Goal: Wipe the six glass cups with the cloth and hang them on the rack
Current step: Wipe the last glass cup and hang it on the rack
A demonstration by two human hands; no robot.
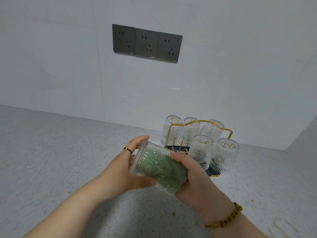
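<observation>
Left hand curls round the ribbed glass cup, just below frame centre, while my right hand pinches the green cloth stuffed inside it. I should twist cup against cloth, reaching the base, gripping firmly. Five cups hang on the rack, centre right.

ribbed clear glass cup, fuzzy cloth (green)

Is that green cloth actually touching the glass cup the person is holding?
Touching. The head view shows the green cloth stuffed inside the glass cup, bunched against its ribbed wall, with the right hand gripping it at the cup's mouth.
</observation>
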